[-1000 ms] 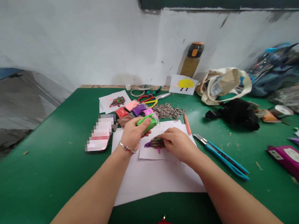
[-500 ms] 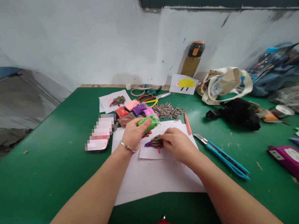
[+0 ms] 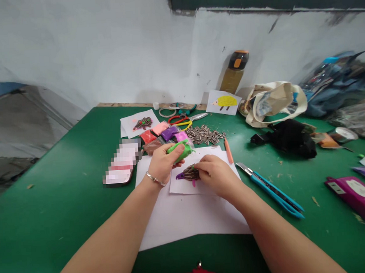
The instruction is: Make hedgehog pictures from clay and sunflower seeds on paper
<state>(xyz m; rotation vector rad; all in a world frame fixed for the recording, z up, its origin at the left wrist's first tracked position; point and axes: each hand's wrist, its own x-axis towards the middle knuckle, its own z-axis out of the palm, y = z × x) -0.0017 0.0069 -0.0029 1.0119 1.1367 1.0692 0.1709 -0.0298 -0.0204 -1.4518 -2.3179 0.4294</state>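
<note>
Wrapped around a packet of bright green modelling clay, my left hand hovers over the top of the paper sheets. My right hand is closed in a pinch, its fingertips touching a hedgehog figure of striped sunflower seeds with a purple clay head and a pink foot. A small bit of green clay shows at those fingertips. The figure lies on a small white paper, on top of larger white sheets. My right hand covers the figure's right end.
Clay packets, a heap of sunflower seeds and scissors lie behind my hands. A phone is at left. An orange stick and a blue utility knife lie right; a hedgehog drawing leans by a bottle.
The view has shifted very slightly. Both hands keep nearly the same place and grip, the right fingertips still on the seed hedgehog.
</note>
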